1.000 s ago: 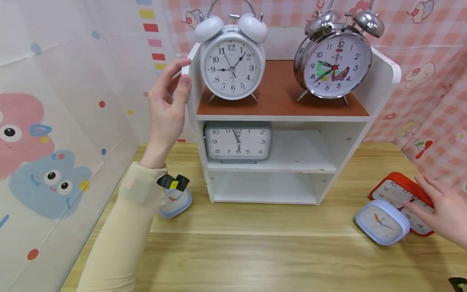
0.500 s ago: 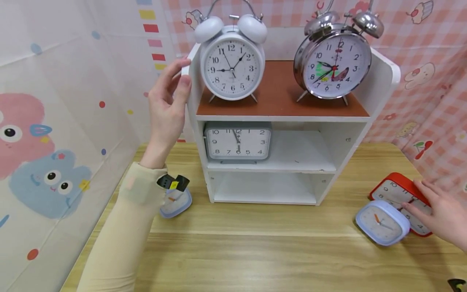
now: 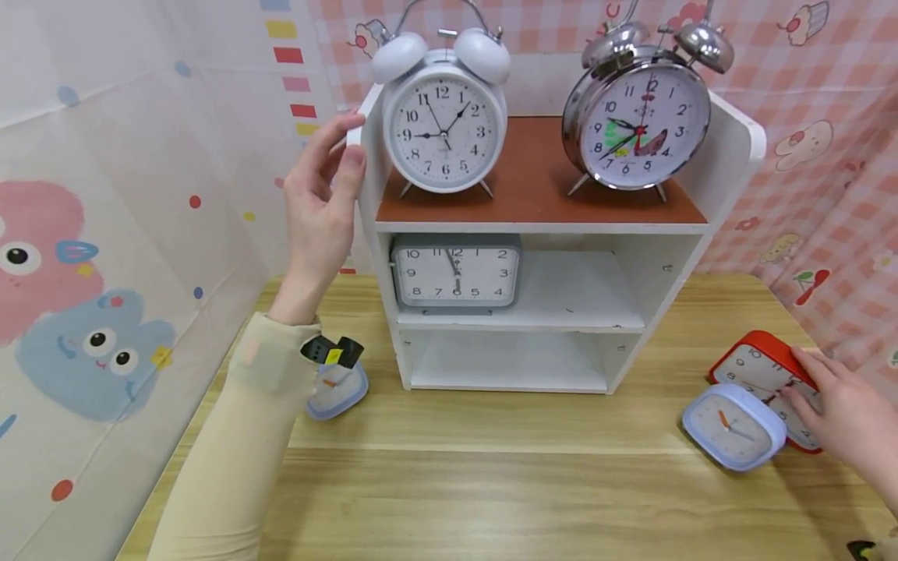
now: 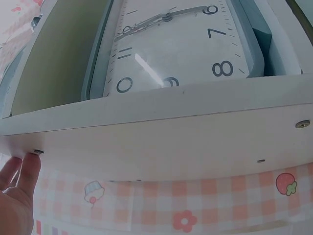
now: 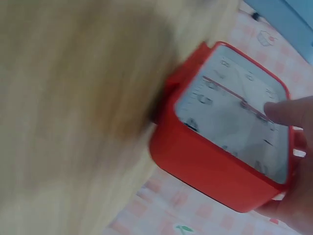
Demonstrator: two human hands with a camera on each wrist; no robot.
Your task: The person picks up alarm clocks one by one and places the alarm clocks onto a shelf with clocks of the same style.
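A red alarm clock [image 3: 763,372] with a white face stands at the right of the table, partly behind a small light-blue clock [image 3: 735,428]. My right hand [image 3: 849,409] grips the red clock by its right side. In the right wrist view, the thumb [image 5: 288,112] lies on its face and other fingers reach behind it. My left hand [image 3: 323,199] rests its fingertips against the left side panel of a white shelf unit [image 3: 540,228]. From the left wrist view, those fingers touch the panel's outer face, beside the grey rectangular clock [image 4: 190,49].
On the brown top board stand a white twin-bell clock [image 3: 446,132] and a chrome twin-bell clock [image 3: 641,128]. Another light-blue clock [image 3: 340,393] sits left of the shelf, partly hidden by my left wrist. Patterned cloth walls enclose the wooden table [image 3: 491,483].
My right hand has moved left onto the red clock, its thumb and fingers now farther over it. The left hand has stayed at the shelf panel.
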